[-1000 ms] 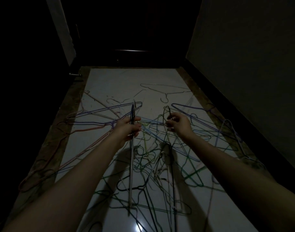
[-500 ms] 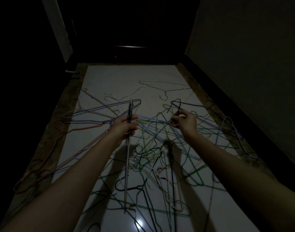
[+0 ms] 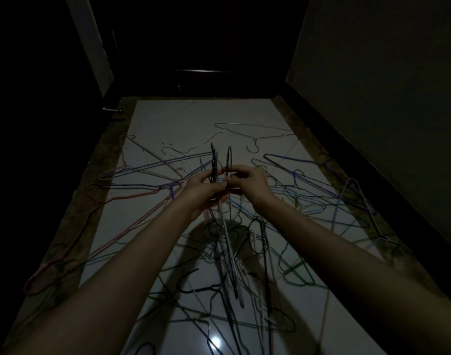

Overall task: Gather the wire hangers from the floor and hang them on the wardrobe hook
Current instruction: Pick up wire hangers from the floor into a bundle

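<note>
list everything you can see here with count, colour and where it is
loose wire hangers: too many to count, purple, pink, green, black and pale, tangled across the floor
held hangers: at least two, dark, necks between the hands, bodies hanging down
floor: one, pale glossy tiles with a brown border
wall: one, dull, on the right
door stop: one, metal, far left floor edge
left hand: one, grips a dark hanger
right hand: one, pinches a dark hanger hook
</note>
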A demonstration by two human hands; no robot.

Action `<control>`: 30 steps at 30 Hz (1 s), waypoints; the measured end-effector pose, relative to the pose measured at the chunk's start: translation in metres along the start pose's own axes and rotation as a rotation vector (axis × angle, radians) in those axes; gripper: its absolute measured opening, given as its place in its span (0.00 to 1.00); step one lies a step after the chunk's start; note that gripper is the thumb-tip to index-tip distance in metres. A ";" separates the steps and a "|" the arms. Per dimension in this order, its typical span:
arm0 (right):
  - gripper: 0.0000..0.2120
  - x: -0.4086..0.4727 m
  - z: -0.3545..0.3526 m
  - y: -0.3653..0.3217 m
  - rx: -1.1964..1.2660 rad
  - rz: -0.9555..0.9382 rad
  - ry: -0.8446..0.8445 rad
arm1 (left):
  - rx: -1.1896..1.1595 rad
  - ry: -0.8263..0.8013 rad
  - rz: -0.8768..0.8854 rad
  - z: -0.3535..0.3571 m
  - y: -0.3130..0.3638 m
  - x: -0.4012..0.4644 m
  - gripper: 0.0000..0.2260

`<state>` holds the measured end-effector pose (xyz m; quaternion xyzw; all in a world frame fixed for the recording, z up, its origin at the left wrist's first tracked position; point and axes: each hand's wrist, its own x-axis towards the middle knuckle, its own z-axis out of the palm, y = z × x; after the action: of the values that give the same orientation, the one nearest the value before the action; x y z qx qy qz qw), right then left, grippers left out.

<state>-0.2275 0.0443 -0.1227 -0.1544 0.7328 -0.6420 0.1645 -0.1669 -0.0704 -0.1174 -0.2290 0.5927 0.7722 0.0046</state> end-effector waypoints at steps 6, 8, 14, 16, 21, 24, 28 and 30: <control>0.10 -0.001 -0.012 0.009 -0.026 0.006 -0.036 | 0.028 0.028 0.028 0.006 -0.005 0.001 0.16; 0.09 -0.001 -0.019 0.013 -0.022 0.036 -0.034 | 0.070 0.038 0.021 0.006 -0.008 0.003 0.16; 0.06 0.001 -0.053 0.053 -0.197 0.141 0.078 | -0.018 0.111 0.018 0.009 -0.011 0.008 0.10; 0.07 -0.004 -0.066 0.076 -0.325 0.191 0.086 | -0.051 0.091 0.017 0.008 -0.009 0.007 0.09; 0.14 -0.008 -0.081 0.110 -0.482 0.279 0.077 | -0.083 0.075 0.055 0.004 -0.011 0.012 0.09; 0.14 -0.001 -0.084 0.126 -0.568 0.278 0.037 | -0.082 0.086 0.086 0.003 -0.014 0.016 0.09; 0.18 0.001 -0.080 0.140 -0.685 0.240 -0.027 | -0.095 0.131 0.080 0.003 -0.015 0.018 0.08; 0.18 0.003 -0.080 0.147 -0.763 0.170 -0.063 | -0.091 0.143 0.091 0.001 -0.017 0.019 0.09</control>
<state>-0.2673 0.1328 -0.2584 -0.1631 0.9235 -0.3025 0.1702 -0.1794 -0.0691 -0.1393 -0.2562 0.5658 0.7793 -0.0833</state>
